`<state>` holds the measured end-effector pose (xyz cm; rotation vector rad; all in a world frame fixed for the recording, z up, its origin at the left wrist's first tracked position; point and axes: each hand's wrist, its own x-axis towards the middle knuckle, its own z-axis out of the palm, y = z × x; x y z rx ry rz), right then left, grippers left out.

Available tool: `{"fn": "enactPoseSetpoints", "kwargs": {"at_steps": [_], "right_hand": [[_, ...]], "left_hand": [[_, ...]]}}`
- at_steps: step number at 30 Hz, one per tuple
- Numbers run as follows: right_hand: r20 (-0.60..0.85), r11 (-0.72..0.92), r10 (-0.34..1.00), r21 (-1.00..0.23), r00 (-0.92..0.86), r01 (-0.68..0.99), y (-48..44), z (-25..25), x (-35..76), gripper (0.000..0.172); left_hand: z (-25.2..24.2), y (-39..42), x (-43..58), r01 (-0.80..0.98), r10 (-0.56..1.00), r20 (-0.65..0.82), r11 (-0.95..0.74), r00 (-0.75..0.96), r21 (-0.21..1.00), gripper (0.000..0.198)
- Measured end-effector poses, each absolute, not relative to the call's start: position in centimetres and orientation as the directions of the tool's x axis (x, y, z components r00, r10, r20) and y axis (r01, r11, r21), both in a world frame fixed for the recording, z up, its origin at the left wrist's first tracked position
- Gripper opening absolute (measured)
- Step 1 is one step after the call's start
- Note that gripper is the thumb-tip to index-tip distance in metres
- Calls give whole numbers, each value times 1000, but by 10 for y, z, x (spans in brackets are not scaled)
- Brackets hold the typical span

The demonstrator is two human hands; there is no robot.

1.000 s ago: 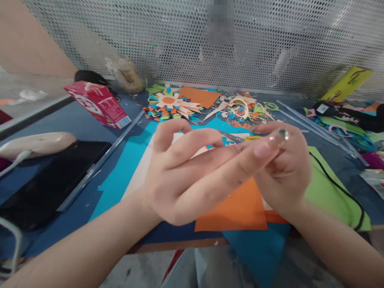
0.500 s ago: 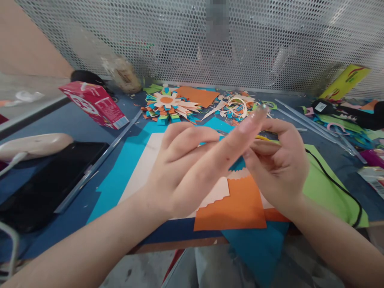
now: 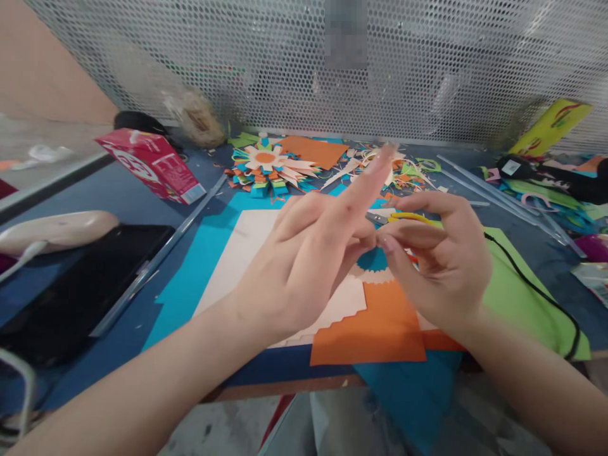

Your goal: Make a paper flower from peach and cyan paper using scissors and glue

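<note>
Meeting above the desk point(image 3: 109, 196), the left hand point(image 3: 308, 253) and right hand point(image 3: 439, 253) touch at the fingertips in the head view. The left grip is loose: one finger points straight out toward the mesh point(image 3: 237, 63), the others curl on nothing visible. The right grip is pinched together, thumb against forefinger, at those curled fingers; whether a tiny scrap sits between them I cannot tell. Yellow-handled scissors point(image 3: 403, 217) lie just behind the right hand. Orange paper point(image 3: 380, 323) and a cream sheet point(image 3: 242, 253) lie beneath, a paper flower point(image 3: 266, 166) farther back.

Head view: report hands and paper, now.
Left hand raised, one finger out. Right hand pinched against it. Orange paper flat beneath, scissors behind.
</note>
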<state>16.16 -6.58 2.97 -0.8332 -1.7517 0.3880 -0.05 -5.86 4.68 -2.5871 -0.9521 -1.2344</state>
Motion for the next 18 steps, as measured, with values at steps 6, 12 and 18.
{"fn": "enactPoseSetpoints", "kwargs": {"at_steps": [6, 12, 18], "right_hand": [[664, 640, 743, -668, -84, 380, -66, 32, 164, 19], [659, 632, 749, -679, -69, 372, -67, 35, 163, 25], [670, 659, 735, -673, -99, 335, -65, 35, 161, 29]], "left_hand": [[44, -59, -3, 588, 405, 776, -807, 484, 55, 32], [46, -59, -11, 651, 374, 755, -754, 538, -91, 27], [34, -53, -13, 588, 240, 775, -784, 584, -201, 53]]}}
